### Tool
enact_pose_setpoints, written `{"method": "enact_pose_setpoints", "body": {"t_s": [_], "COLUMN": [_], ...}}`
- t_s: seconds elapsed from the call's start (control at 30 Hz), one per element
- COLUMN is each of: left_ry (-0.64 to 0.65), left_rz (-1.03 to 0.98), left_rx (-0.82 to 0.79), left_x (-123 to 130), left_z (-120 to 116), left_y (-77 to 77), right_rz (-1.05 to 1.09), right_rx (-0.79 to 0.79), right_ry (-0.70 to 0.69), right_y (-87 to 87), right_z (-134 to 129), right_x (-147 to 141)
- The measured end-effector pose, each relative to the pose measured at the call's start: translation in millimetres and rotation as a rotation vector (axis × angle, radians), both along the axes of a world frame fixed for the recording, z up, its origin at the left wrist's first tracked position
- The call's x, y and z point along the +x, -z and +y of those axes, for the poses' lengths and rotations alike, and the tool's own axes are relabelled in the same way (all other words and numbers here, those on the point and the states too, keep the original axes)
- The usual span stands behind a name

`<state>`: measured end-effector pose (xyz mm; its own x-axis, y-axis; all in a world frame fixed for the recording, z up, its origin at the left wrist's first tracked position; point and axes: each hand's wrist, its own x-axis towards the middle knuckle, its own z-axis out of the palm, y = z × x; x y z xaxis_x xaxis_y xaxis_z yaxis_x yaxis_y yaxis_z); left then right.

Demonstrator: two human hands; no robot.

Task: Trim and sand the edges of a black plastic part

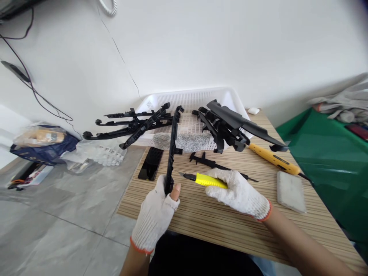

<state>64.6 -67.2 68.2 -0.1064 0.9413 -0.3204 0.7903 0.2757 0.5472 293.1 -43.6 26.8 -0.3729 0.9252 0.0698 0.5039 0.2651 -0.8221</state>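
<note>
My left hand (156, 214), in a white knit glove with the thumb tip bare, grips the lower end of a long black plastic strip (171, 149). The strip stands up and away from me, its far end over the white basket. In my gloved right hand (237, 191) is a yellow utility knife (211, 180), its blade pointing left toward the strip but apart from it. Beyond that hand a black caliper (214, 164) lies on the table. A dark phone (151, 164) rests left of the strip.
Similar black plastic parts (138, 124) lie across the left of the white basket (189, 96), and wider ones (235, 122) on its right. A yellow-handled tool (273, 159) with a cord and a pale flat block (291, 191) sit at right. Bags (48, 143) lie on the floor.
</note>
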Motion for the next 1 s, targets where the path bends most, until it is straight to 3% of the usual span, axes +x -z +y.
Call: {"method": "enact_pose_setpoints", "body": {"t_s": [0.13,0.27,0.37,0.7,0.83,0.93,1.0], "left_ry": [0.042,0.059,0.087,0.206,0.223,0.233,0.260], "left_rz": [0.303,0.380,0.404,0.608,0.663,0.658,0.647], "left_rx": [-0.091,-0.077,-0.032,0.021,0.078,0.074,0.066], "left_x": [2,0,-1,-9,-8,-6,-6], "left_z": [1,1,2,6,6,6,7], "left_y": [-12.1,-14.2,-13.5,-5.8,-4.8,-4.7,-4.3], "right_rz": [-0.294,-0.714,-0.830,-0.856,-0.657,-0.452,-0.351], "right_rx": [0.182,0.257,0.253,0.340,0.564,0.729,0.696], "right_ry": [0.090,0.229,0.219,0.195,0.241,0.116,-0.048], "right_y": [7.8,19.5,24.9,28.1,16.6,-2.5,-15.9], "right_z": [2,7,10,8,1,-2,1], "right_x": [1,-4,-11,-30,-41,-60,-75]}}
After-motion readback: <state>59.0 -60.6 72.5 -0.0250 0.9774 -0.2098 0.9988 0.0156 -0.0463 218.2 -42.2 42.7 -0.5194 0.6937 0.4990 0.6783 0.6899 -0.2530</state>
